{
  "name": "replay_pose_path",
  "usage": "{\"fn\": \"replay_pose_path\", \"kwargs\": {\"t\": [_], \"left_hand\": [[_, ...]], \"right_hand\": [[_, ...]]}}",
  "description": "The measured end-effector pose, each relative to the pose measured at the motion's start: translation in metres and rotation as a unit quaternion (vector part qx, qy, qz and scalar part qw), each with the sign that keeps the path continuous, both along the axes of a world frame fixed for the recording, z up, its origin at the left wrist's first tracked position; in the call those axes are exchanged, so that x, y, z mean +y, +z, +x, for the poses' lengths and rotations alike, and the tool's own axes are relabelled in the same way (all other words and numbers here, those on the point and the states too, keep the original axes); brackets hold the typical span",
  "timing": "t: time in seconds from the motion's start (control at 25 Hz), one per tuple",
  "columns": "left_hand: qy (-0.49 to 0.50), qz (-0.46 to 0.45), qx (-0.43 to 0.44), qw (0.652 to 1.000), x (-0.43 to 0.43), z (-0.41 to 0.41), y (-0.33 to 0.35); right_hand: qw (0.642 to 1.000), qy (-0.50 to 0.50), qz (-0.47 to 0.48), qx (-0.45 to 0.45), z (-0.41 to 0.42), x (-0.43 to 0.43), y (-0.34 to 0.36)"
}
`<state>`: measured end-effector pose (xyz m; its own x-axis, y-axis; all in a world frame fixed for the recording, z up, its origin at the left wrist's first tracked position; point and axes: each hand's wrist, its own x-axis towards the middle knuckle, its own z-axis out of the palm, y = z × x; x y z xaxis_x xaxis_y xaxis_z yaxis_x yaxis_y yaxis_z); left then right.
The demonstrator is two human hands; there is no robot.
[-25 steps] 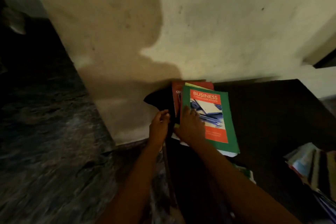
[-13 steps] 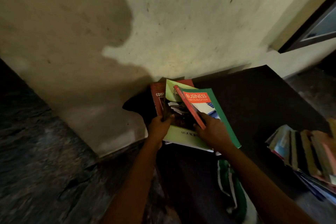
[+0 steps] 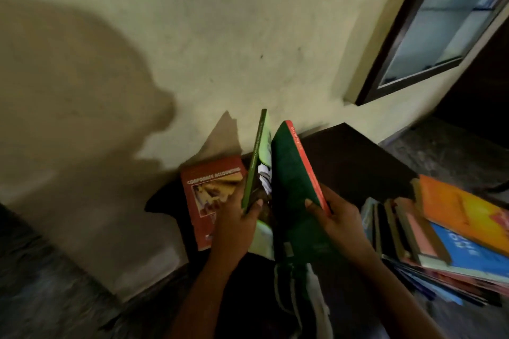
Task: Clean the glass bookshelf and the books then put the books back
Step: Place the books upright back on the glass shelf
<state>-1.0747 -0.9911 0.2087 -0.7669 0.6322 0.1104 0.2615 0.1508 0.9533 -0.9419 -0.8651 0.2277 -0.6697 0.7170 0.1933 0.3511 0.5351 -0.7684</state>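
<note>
Red book [image 3: 213, 195], book pile [image 3: 454, 231], dark tabletop [image 3: 355, 162]

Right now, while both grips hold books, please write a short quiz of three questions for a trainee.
1. True or false: the left grip pinches the light green book, which stands tilted up.
2. Which grip holds the dark green book? A) left grip B) right grip C) neither
3. Fill in: the pile of books lies on the ___ side of the right grip.

Key: 1 true; 2 B; 3 right.
</note>
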Motion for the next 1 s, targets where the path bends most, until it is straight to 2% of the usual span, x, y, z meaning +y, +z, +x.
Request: {"fn": "replay_pose_path", "kwargs": {"t": [0.24,0.44,0.56,0.76,1.0], "left_hand": [[-0.107,0.066,0.072,0.989,0.001,0.104,0.079],[-0.216,0.076,0.064,0.971,0.040,0.223,0.130],[-0.301,0.097,0.055,0.947,0.084,0.293,0.138],[-0.399,0.072,0.011,0.914,0.172,0.403,0.120],[-0.436,-0.011,0.004,0.900,0.303,0.504,0.042]], "right_hand": [[0.987,-0.012,-0.071,0.144,0.143,0.012,0.042],[0.964,-0.041,-0.141,0.221,0.299,0.027,0.077],[0.956,-0.092,-0.135,0.242,0.385,0.037,0.083],[0.942,-0.238,-0.085,0.222,0.496,0.069,0.071],[0.921,-0.365,-0.041,0.130,0.597,0.161,0.033]]}}
